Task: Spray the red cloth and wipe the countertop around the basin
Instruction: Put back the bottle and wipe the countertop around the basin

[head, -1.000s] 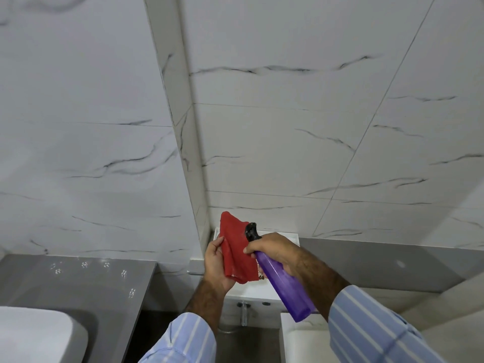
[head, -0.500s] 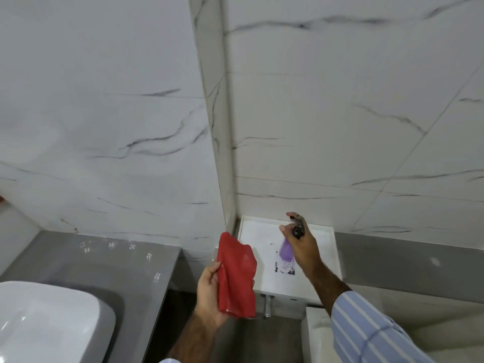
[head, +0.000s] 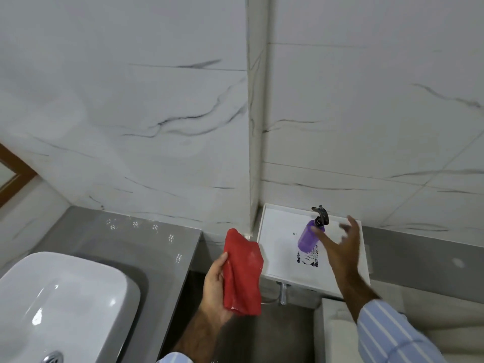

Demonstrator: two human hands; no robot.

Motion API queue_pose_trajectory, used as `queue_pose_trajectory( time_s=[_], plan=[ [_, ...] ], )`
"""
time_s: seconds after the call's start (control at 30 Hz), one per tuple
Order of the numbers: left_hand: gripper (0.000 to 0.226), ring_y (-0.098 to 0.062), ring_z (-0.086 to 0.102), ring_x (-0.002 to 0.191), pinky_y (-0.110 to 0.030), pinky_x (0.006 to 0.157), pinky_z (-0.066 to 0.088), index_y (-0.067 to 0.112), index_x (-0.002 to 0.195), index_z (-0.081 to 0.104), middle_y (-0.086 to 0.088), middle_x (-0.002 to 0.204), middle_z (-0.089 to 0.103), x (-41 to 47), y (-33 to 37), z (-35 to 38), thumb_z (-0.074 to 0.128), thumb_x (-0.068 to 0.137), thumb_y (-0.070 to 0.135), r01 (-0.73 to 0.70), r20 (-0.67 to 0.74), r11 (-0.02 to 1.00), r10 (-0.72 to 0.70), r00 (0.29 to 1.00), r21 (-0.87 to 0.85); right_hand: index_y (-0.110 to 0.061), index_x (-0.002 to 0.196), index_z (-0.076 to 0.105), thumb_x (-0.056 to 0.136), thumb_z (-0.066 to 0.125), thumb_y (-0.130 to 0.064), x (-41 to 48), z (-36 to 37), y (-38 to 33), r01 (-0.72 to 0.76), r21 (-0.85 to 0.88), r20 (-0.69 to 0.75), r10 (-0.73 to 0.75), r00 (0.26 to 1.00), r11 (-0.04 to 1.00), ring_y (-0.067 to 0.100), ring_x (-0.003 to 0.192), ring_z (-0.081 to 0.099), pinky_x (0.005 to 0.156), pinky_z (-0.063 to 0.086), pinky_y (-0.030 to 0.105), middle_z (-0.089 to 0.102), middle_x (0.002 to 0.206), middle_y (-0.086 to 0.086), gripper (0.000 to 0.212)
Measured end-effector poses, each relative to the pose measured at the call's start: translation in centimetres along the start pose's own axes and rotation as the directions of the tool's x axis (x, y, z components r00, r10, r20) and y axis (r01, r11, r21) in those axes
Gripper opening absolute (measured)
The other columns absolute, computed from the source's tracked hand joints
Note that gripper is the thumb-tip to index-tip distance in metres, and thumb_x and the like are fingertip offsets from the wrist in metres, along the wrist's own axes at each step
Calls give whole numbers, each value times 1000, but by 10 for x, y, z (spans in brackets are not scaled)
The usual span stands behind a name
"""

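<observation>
My left grip [head: 214, 289] is closed on the red cloth [head: 242, 275], thumb on its left edge, the cloth hanging bunched and upright in front of me. My right grip [head: 337, 247] is spread wide with nothing in it, fingers [head: 352, 224] blurred, just at 3 o'clock of the purple spray bottle [head: 310, 238], which stands upright on the white ledge [head: 277, 231] at about 1 o'clock from the cloth. The grey table [head: 146, 244] lies at 9 o'clock of the cloth, with the white basin [head: 65, 297] at 8 o'clock on it.

I judge spraying is over and wiping not yet begun. Risks as I see them: my open right fingers are near the bottle's black trigger head [head: 321, 216], and a careless flick could tip it off the ledge. The cloth is pinched along one side only; swinging it toward the table could let it slip into the dark gap [head: 199, 284] between table and ledge.
</observation>
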State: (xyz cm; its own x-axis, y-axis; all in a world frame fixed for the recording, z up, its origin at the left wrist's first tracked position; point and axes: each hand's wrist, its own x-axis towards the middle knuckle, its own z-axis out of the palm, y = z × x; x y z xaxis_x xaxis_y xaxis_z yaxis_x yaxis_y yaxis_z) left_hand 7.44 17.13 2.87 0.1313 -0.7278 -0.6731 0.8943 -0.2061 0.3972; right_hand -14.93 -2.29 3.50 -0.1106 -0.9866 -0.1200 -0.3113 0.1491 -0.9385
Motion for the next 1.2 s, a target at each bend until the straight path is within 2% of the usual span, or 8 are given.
queue_pose_trajectory(
  time_s=[0.07,0.17,0.27,0.33,0.67,0.93,1.07,1.2],
  plan=[
    [59,-45,58,126,-61,116,40,19,141,62,-25,144,61,-10,8,5,76,91,45,-32,28,1000,32,999,1,-23,109,65,61,73,-88,-46,-10,1,6,-7,-68,-6,998,1000,29,95,67,85,57,36,70,97,-1,82],
    [59,-45,70,113,-58,98,57,26,137,64,-26,138,66,-25,20,8,87,83,31,-91,54,996,90,994,11,-17,90,73,52,66,-99,-107,18,-16,-168,22,311,153,938,986,30,77,73,68,60,24,77,77,1,91],
    [58,-44,72,111,-54,92,58,27,136,65,-26,136,67,-43,34,2,86,83,22,-71,102,996,64,993,62,-11,115,80,71,63,-90,-138,62,-51,-548,-72,735,416,536,833,32,100,79,91,64,48,82,107,13,92],
    [59,-46,70,109,-55,93,57,26,137,64,-28,138,65,-56,48,-8,85,82,19,-74,138,993,62,988,88,-11,123,78,84,56,-86,-147,88,-81,-683,-40,873,358,330,729,30,104,79,86,65,44,80,117,16,87],
    [55,-51,72,95,-55,81,64,-1,141,53,-36,127,67,-114,131,-66,68,89,8,-28,118,1000,28,993,-1,1,123,72,87,83,-16,-159,201,-152,-431,11,802,250,543,902,32,105,78,85,64,41,80,115,19,41],
    [42,-36,75,108,-43,91,62,3,128,68,-24,123,75,-116,199,-120,76,91,20,-281,-130,926,319,939,251,-9,111,78,85,83,-10,-166,295,-180,-260,-106,916,196,350,960,22,89,82,68,66,32,83,105,12,26],
    [18,-20,72,84,-37,88,56,3,106,75,-10,96,79,-110,262,-140,77,93,15,-255,-191,709,485,854,658,-4,116,77,88,74,-2,-145,348,-195,-119,-187,967,204,150,975,28,92,79,72,66,36,80,112,23,28],
    [18,-20,65,88,-36,87,51,13,103,71,-4,93,71,-91,321,-152,82,90,21,-89,-151,326,641,752,941,-2,114,75,85,75,6,-139,396,-201,77,-160,974,145,173,984,30,93,72,80,60,40,78,112,25,30]
  ],
)
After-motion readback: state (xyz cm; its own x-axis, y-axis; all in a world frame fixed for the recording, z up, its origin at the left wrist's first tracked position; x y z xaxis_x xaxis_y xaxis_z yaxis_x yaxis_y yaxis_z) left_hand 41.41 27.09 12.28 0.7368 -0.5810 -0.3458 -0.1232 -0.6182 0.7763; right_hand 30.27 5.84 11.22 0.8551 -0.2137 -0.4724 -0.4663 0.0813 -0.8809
